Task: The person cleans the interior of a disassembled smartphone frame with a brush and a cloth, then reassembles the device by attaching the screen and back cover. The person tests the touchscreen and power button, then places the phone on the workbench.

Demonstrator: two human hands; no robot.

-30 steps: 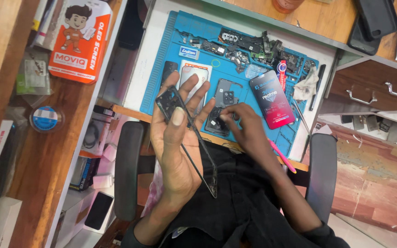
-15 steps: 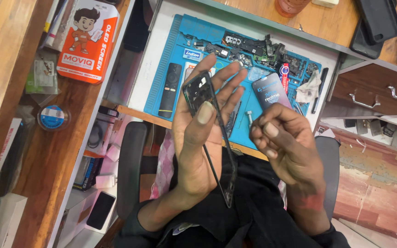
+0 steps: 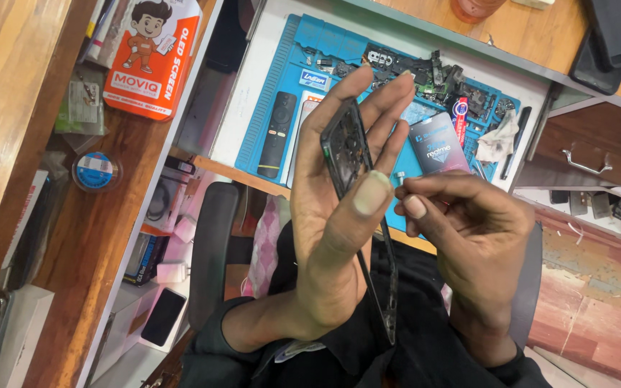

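Both hands have drawn closer to the camera since half a second ago, and the right hand (image 3: 472,241) now sits lower, just beside the left. Left hand (image 3: 339,215) grips a dark phone frame (image 3: 359,208) edge-on, thumb pressed against its near edge and fingers spread behind it. Right thumb and forefinger pinch a small screw (image 3: 400,176) close to the frame. Behind them, on the white desk, lies a blue repair mat (image 3: 267,108) carrying a black remote (image 3: 276,134) and loose phone parts (image 3: 433,75).

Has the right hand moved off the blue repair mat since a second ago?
Yes. The right hand has lifted off the blue repair mat toward the phone frame in the left hand, pinching a small screw.
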